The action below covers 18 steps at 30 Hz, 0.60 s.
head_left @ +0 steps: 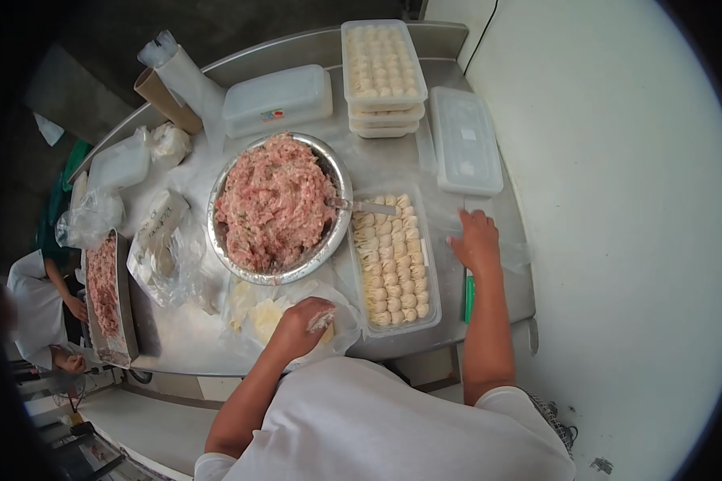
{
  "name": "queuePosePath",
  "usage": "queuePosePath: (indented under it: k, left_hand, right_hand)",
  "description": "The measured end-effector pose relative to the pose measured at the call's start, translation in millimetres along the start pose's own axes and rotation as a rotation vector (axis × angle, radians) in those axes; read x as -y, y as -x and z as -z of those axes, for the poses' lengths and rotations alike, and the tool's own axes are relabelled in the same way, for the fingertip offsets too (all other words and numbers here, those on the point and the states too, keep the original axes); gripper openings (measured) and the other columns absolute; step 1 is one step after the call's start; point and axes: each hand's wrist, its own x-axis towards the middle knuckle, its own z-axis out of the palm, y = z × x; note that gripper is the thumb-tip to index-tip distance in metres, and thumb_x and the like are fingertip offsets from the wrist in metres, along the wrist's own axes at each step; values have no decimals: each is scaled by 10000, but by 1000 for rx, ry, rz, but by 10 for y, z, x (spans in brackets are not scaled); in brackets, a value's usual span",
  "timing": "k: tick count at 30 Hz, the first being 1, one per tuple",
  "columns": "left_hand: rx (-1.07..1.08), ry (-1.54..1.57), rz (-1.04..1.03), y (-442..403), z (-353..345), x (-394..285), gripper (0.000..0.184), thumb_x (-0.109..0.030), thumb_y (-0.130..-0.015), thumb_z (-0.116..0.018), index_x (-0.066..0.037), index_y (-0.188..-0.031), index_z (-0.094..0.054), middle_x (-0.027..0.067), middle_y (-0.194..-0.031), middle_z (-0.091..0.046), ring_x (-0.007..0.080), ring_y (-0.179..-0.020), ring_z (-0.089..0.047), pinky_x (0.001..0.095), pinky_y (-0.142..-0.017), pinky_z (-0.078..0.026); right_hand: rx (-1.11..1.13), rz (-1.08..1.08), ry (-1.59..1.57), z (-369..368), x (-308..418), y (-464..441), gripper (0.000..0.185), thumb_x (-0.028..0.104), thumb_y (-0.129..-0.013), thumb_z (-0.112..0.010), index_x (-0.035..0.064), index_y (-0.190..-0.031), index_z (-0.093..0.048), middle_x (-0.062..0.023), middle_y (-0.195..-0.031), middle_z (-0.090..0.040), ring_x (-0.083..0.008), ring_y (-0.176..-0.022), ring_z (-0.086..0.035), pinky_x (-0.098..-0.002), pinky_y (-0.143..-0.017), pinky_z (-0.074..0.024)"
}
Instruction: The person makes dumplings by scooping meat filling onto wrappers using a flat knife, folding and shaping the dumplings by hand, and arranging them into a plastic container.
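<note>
My left hand [303,327] is closed above a clear plastic bag [343,317] with pale yellowish wrappers [266,318] in it. Whitish, doughy stuff shows at its curled fingers, but what it holds I cannot make out. My right hand [478,240] is stretched out, fingers apart, over a clear plastic sheet [512,250] on the right. Near that wrist lies a tool with a green handle [469,299]. Between my hands, a clear plastic tub holds rows of dumplings [393,272]. A metal bowl [342,172] is heaped with minced meat [273,204]; a flat metal spatula [373,208] sticks out of it.
Stacked tubs of dumplings [383,64] stand at the back, with lidded containers [467,144] beside them. Plastic bags [164,248] and a tray of meat [103,289] lie left. Another person [40,309] is at the far left; a white wall [618,200] bounds the right.
</note>
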Motion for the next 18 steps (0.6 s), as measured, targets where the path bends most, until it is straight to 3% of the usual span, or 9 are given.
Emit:
queuePosePath:
  k: [4, 7, 9, 10, 12, 13, 15, 16, 18]
  left_hand:
    - [51, 83, -44, -223, -24, -189, 311, 1, -790, -718, -14, -1099, -691, 179, -1089, -688, 360, -1016, -671, 389, -920, -537]
    - [125, 154, 17, -428, -96, -354, 291, -74, -881, -712, -6, -1160, -668, 161, -1161, -680, 312, -1066, -667, 381, -937, -522]
    - [79, 634, 120, -587, -265, -437, 425, -164, -952, -691, -11, -1326, -560, 130, -1237, -645, 250, -1124, -636, 376, -962, -500]
    - [76, 632, 122, -675, -368, -445, 425, -164, -952, -691, -11, -1326, -560, 130, -1237, -645, 250, -1124, -636, 376, -962, -500]
    - [102, 1129, 277, -848, -553, -449, 584, -192, -976, -677, -33, -1465, -401, 122, -1278, -602, 221, -1177, -591, 378, -983, -489]
    - [100, 1130, 275, -863, -550, -556, 584, -192, -976, -677, -33, -1465, -401, 122, -1278, -602, 221, -1177, -591, 378, -983, -489]
    - [189, 1480, 355, -870, -513, -715, 577, -130, -959, -681, -59, -1446, -380, 103, -1175, -621, 190, -1057, -620, 345, -907, -516]
    - [183, 1481, 361, -870, -511, -662, 577, -130, -959, -681, -59, -1446, -380, 103, -1175, -621, 190, -1057, -620, 345, -907, -516]
    - [9, 1402, 409, -857, -509, -510, 479, -71, -939, -678, -68, -1351, -433, 68, -1086, -615, 148, -933, -616, 309, -812, -520]
  right_hand:
    - [192, 55, 104, 61, -316, 205, 138, 116, -864, -659, 31, -972, -659, -144, -959, -665, -362, -975, -609, -470, -902, -478]
    - [-2, 13, -229, 454, -154, 351, 98, 147, -928, -624, 50, -942, -621, -108, -876, -667, -268, -815, -630, -401, -763, -514]
    - [235, -304, -919, 717, 216, 468, 104, 158, -983, -586, 69, -929, -588, -59, -778, -638, -172, -624, -566, -330, -589, -487]
    - [237, -302, -923, 691, 348, 562, 104, 158, -983, -586, 69, -929, -588, -59, -778, -638, -172, -624, -566, -330, -589, -487]
    - [544, -262, -1579, 637, 596, 730, 118, 176, -1001, -588, 77, -938, -575, -9, -733, -591, -106, -549, -509, -269, -504, -438]
    - [545, -260, -1578, 616, 707, 843, 118, 176, -1001, -588, 77, -938, -575, -9, -733, -591, -106, -549, -509, -269, -504, -438]
    - [605, -296, -1623, 553, 859, 1015, 107, 172, -997, -600, 87, -942, -564, 14, -727, -561, -80, -563, -505, -240, -503, -419]
    - [613, -300, -1625, 483, 869, 1056, 107, 172, -997, -600, 87, -942, -564, 14, -727, -561, -80, -563, -505, -240, -503, -419]
    - [210, -359, -1884, 301, 864, 1170, 125, 193, -998, -607, 97, -932, -564, 24, -755, -561, -51, -621, -521, -203, -512, -387]
